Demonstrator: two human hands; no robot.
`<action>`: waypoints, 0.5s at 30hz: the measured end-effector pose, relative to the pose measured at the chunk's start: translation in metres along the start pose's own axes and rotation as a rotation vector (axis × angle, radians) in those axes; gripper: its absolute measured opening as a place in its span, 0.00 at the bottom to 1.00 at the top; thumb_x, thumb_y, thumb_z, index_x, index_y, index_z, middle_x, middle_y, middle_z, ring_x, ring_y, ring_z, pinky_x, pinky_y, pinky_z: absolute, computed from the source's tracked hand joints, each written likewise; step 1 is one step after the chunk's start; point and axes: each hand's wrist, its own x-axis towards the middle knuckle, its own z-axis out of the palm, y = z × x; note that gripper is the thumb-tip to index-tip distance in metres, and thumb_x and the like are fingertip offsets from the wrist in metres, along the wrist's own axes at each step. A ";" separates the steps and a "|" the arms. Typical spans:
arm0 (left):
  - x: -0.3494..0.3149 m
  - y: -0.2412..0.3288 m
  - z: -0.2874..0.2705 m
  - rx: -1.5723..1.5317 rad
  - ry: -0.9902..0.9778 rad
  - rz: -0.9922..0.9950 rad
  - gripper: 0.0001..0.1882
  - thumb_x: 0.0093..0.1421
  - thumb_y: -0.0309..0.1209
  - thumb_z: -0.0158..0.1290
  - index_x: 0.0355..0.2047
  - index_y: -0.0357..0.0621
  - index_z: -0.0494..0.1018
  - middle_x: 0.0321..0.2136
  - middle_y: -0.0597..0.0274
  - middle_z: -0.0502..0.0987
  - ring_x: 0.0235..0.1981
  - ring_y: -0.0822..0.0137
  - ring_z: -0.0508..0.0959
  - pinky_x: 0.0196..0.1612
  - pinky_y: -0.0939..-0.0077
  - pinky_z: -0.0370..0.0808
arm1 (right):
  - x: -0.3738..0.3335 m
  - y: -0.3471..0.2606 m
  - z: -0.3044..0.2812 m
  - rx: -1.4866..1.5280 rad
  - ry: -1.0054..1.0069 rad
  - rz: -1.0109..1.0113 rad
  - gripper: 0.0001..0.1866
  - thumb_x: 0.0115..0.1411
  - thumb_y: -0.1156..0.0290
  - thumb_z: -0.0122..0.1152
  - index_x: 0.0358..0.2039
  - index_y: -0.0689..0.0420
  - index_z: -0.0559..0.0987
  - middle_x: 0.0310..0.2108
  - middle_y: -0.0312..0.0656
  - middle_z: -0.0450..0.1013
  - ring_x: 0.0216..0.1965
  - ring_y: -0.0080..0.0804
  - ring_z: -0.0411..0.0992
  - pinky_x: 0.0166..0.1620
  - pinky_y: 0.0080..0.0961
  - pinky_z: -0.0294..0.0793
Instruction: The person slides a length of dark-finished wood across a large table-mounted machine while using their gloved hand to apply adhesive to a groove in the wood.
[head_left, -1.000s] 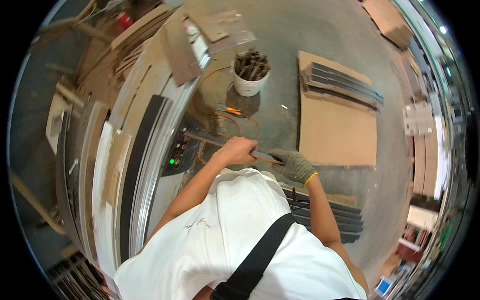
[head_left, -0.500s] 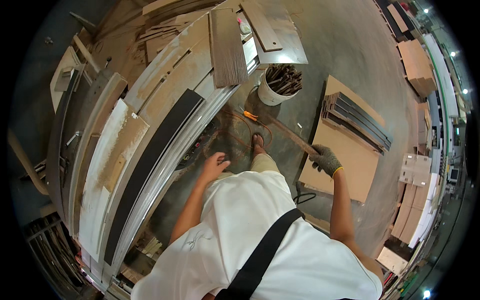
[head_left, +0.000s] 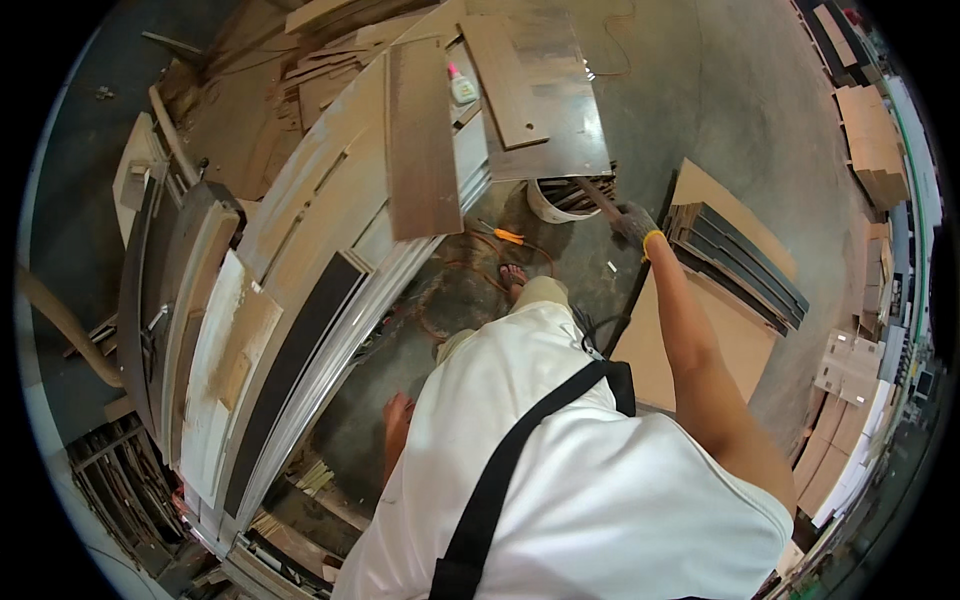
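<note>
My right hand [head_left: 634, 224], in a grey glove with a yellow cuff, is closed around one end of a thin brown wood strip [head_left: 598, 196]. The strip's other end reaches over the white bucket [head_left: 548, 206], which holds several dark strips and is partly hidden by a sheet above it. My bare left hand [head_left: 398, 410] hangs low beside my shirt, with nothing seen in it. Its fingers look loosely apart, though the hand is small in view and partly cut off by my body.
A long machine bed [head_left: 300, 240] on the left carries a brown board [head_left: 425, 140], a dark strip [head_left: 300, 380] and a small bottle [head_left: 463, 86]. Stacked dark panels [head_left: 735, 265] lie on cardboard [head_left: 700, 340] at right. An orange-handled air gun [head_left: 508, 236] with a hose lies on the floor.
My right hand has moved forward with the strip, bringing it to the bucket. My left hand has dropped back toward my side. My view has shifted with my body.
</note>
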 end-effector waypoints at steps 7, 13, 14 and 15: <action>-0.014 0.002 0.050 -0.398 -0.012 0.008 0.24 0.69 0.42 0.51 0.58 0.38 0.68 0.55 0.51 0.74 0.53 0.52 0.77 0.54 0.58 0.76 | 0.072 -0.037 -0.040 -0.046 -0.051 0.182 0.20 0.60 0.72 0.62 0.53 0.63 0.78 0.31 0.45 0.78 0.24 0.35 0.78 0.27 0.35 0.80; -0.046 -0.005 0.076 -0.226 -0.014 0.002 0.23 0.69 0.43 0.51 0.56 0.40 0.68 0.52 0.53 0.74 0.50 0.54 0.75 0.52 0.57 0.74 | 0.089 -0.037 -0.051 0.040 0.023 0.148 0.22 0.60 0.76 0.59 0.56 0.61 0.78 0.40 0.49 0.81 0.27 0.40 0.81 0.29 0.37 0.81; -0.051 -0.003 0.079 -0.198 -0.021 0.000 0.22 0.69 0.43 0.51 0.55 0.40 0.68 0.52 0.53 0.73 0.50 0.54 0.75 0.52 0.57 0.74 | 0.093 -0.029 -0.054 0.075 0.046 0.175 0.23 0.59 0.77 0.59 0.56 0.61 0.78 0.43 0.50 0.81 0.29 0.41 0.81 0.29 0.38 0.81; -0.055 -0.002 0.081 -0.179 -0.026 0.000 0.22 0.69 0.43 0.51 0.55 0.40 0.68 0.51 0.53 0.73 0.50 0.54 0.75 0.51 0.57 0.73 | 0.109 -0.011 -0.058 0.081 0.049 0.179 0.23 0.59 0.77 0.59 0.56 0.61 0.78 0.43 0.50 0.81 0.29 0.41 0.81 0.29 0.38 0.81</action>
